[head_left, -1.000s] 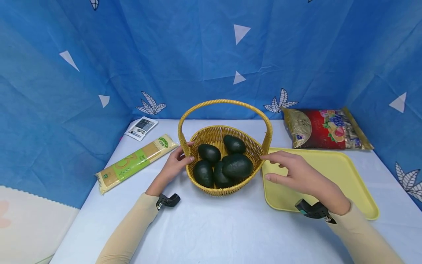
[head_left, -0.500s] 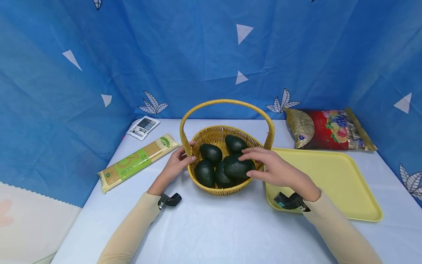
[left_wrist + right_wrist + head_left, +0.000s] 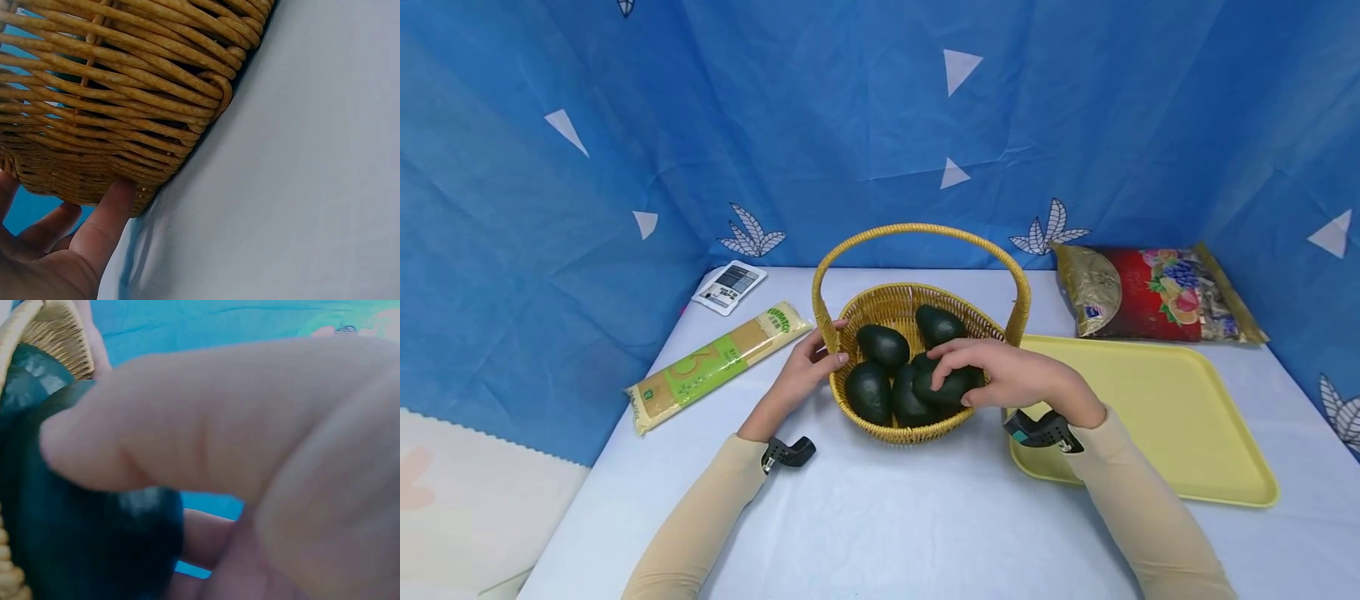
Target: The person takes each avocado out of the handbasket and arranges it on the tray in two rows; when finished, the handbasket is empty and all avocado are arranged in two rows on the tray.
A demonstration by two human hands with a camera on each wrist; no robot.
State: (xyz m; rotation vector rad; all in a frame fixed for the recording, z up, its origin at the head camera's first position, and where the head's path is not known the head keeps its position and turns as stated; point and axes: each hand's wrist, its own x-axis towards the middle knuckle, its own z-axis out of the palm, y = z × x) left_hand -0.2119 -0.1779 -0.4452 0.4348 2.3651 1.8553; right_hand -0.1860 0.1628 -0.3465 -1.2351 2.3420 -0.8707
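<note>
A yellow wicker basket [image 3: 891,435] with a tall arched handle stands in the middle of the table in the head view, several dark green avocados in it. My left hand [image 3: 801,372] grips the basket's left side at the foot of the handle, thumb in front and fingers behind. In the left wrist view its thumb [image 3: 109,222] presses the woven wall. My right hand [image 3: 1011,372] reaches in over the right rim and holds the front right avocado [image 3: 951,389], fingers curled over its top. The right wrist view shows thumb and fingers around that avocado [image 3: 94,537].
A yellow tray [image 3: 1172,417] lies right of the basket, partly under the right forearm. Behind it is a red and gold bag [image 3: 1157,296]. To the left lie a pack of noodles [image 3: 718,362] and a small white pouch [image 3: 730,287]. Blue cloth [image 3: 865,125] encloses the back and sides.
My right hand has moved left from beside the basket's right rim into the basket, and its fingers have closed round an avocado. The left hand has stayed at the basket's left side.
</note>
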